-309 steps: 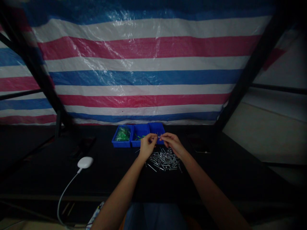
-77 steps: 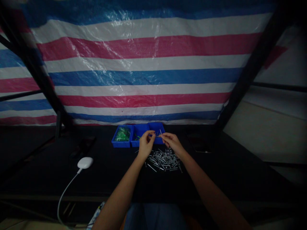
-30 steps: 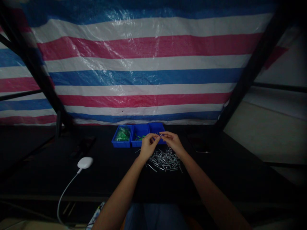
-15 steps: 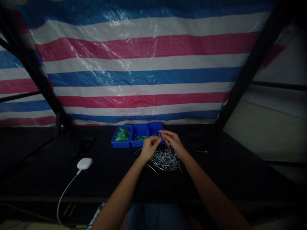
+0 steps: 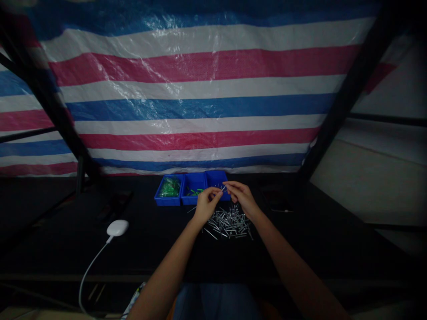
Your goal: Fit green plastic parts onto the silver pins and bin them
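Thin silver metal pin (image 5: 223, 188) held up above the rt bin, pinched at the fingertips of the L hand (image 5: 207, 205): very narrow grip, hand otherwise curled. R hand (image 5: 242, 196) just beside it, fingers narrow & angled toward the pin; contact w/ pin too small to tell. Directly below both hands, loose pile of silver pins (image 5: 229, 224) criss-crossed on the black tabletop (image 5: 66, 249): most of the pins there, lots left. Behind the hands, row of 3 blue plastic bins (image 5: 193, 180): left one w/ clear bag of green parts (image 5: 170, 186), middle one w/ small amount of green pieces (image 5: 196, 192), rt one partly hidden, contents unclear. Lower left of frame, white round puck (image 5: 117, 228) on white cable (image 5: 90, 271). Across upper frame, blue, white & red striped tarp (image 5: 200, 102).
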A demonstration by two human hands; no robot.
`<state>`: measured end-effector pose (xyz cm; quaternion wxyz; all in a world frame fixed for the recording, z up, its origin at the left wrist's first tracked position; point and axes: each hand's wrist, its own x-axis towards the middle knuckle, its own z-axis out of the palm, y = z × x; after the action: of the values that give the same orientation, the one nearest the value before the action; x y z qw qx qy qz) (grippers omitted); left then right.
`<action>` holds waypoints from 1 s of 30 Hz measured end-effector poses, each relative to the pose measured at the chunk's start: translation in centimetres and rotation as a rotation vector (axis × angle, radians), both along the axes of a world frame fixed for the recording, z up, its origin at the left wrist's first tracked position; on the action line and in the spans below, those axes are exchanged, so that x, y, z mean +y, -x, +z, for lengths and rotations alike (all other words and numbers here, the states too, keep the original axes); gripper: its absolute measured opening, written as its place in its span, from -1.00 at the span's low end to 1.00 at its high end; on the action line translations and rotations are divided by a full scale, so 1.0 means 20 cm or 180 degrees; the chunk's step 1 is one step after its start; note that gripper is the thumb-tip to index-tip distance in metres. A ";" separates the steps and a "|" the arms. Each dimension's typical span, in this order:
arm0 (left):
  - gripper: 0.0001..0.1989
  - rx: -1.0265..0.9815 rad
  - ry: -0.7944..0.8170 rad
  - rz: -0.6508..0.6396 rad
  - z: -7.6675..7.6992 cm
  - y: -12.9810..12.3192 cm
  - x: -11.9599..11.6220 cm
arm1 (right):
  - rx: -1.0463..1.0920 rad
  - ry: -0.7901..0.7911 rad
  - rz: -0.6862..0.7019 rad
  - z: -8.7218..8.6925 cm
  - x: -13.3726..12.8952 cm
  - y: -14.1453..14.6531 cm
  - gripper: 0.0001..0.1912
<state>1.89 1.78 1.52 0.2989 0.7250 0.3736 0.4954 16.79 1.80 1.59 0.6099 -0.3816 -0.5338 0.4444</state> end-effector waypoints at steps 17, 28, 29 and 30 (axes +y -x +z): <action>-0.67 -0.0317 0.0218 0.0323 0.02 0.03 0.02 | -0.0252 0.0080 0.0035 0.00 -0.01 0.02 -0.67; -0.66 -0.0452 0.0245 0.0281 0.00 0.04 0.03 | -0.0301 0.0133 0.0091 0.00 -0.01 0.02 -0.66; -0.66 -0.0448 0.0243 0.0277 0.01 0.04 0.03 | -0.0304 0.0145 0.0091 0.00 -0.01 0.02 -0.67; -0.66 -0.0443 0.0240 0.0280 0.01 0.04 0.03 | -0.0308 0.0154 0.0096 0.00 -0.01 0.02 -0.67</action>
<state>1.15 2.39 1.69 0.3291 0.6599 0.4019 0.5428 16.33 1.63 1.50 0.5673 -0.4092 -0.5574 0.4473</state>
